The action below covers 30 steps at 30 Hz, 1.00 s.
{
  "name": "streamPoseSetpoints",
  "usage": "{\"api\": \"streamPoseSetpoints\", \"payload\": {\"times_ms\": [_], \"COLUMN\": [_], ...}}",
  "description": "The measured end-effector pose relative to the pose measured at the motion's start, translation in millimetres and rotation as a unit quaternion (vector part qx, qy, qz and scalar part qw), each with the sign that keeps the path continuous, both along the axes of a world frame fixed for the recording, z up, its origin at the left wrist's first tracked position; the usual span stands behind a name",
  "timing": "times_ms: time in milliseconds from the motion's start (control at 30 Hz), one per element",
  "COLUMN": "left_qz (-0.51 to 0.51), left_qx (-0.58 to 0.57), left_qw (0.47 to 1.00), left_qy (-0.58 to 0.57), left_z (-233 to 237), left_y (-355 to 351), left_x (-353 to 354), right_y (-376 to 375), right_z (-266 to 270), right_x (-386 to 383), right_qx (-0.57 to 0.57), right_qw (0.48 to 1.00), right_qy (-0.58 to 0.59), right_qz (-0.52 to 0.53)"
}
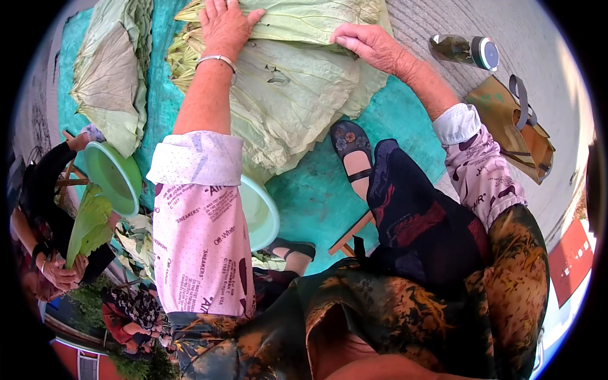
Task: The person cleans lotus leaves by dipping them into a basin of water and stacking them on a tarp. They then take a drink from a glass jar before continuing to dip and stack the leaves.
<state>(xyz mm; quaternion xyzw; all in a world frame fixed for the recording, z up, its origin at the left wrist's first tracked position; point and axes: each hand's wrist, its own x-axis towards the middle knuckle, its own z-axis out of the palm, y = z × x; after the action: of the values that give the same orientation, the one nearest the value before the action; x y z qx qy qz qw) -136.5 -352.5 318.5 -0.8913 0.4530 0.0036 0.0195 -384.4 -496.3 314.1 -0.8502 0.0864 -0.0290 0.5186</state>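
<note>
A stack of large pale green dried leaves [288, 95] lies on the turquoise sheet [310, 202] in front of me. My left hand [227, 25] rests flat on the upper leaves near their gathered yellowish ends, its fingers spread and partly cut off by the top edge. At the right edge of the top leaf, my right hand [370, 45] has thumb and fingers pinched together on the leaf's edge. Beneath my left forearm, a pale green basin [269, 218] is partly hidden.
Another leaf stack [114, 82] lies at the left. Below it, a person beside a green basin [132, 183] holds a green leaf [88, 228]. A bottle [462, 50] and a tan bag [506, 120] stand at the right. More people sit at the lower left.
</note>
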Motion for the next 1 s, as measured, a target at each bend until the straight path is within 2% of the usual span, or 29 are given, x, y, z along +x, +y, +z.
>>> {"api": "streamPoseSetpoints", "payload": {"times_ms": [33, 100, 200, 233, 300, 367, 433, 467, 600, 700, 800, 900, 933, 1000], "left_qz": [0.001, 0.002, -0.015, -0.031, -0.038, -0.016, -0.012, -0.012, -0.005, 0.003, 0.002, -0.002, -0.001, -0.011], "left_qx": [0.001, 0.003, -0.005, -0.015, -0.024, -0.03, -0.025, -0.023, -0.014, -0.007, -0.014, -0.027, -0.018, -0.026], "left_qw": [1.0, 1.0, 0.999, 0.996, 0.994, 0.996, 0.997, 0.997, 0.998, 0.999, 0.998, 0.998, 0.998, 0.997], "left_qy": [0.0, -0.007, -0.046, -0.076, -0.098, -0.084, -0.076, -0.075, -0.059, -0.051, -0.06, -0.064, -0.059, -0.078], "left_z": [0, 0, -7, -21, -34, -29, -26, -26, -23, -21, -22, -27, -23, -26], "left_y": [0, -1, 1, 4, 7, 3, 2, 2, 3, 3, 2, 6, 3, 2], "left_x": [0, -1, 6, 17, 21, 14, 14, 13, 10, 7, 11, 11, 12, 12], "right_y": [7, 28, 35, 33, 27, 13, 8, -1, -16, -18, -22, -34, -41, -57], "right_z": [-18, -36, -56, -49, -24, -23, -17, -28, -78, -93, -84, -59, -53, -26], "right_x": [-4, -12, -19, -18, -14, -1, 18, 30, 48, 52, 51, 44, 47, 61], "right_qx": [-0.146, -0.212, -0.192, -0.095, 0.098, -0.081, -0.279, -0.387, -0.408, -0.39, -0.354, -0.374, -0.421, -0.435], "right_qw": [0.985, 0.972, 0.974, 0.994, 0.991, 0.991, 0.931, 0.892, 0.883, 0.894, 0.911, 0.891, 0.865, 0.871], "right_qy": [-0.075, -0.062, -0.108, -0.044, 0.081, -0.018, -0.136, -0.121, -0.01, -0.004, 0.01, -0.003, -0.036, 0.097], "right_qz": [0.046, 0.078, 0.049, 0.022, -0.033, -0.103, -0.191, -0.198, -0.231, -0.22, -0.21, -0.256, -0.27, -0.205]}}
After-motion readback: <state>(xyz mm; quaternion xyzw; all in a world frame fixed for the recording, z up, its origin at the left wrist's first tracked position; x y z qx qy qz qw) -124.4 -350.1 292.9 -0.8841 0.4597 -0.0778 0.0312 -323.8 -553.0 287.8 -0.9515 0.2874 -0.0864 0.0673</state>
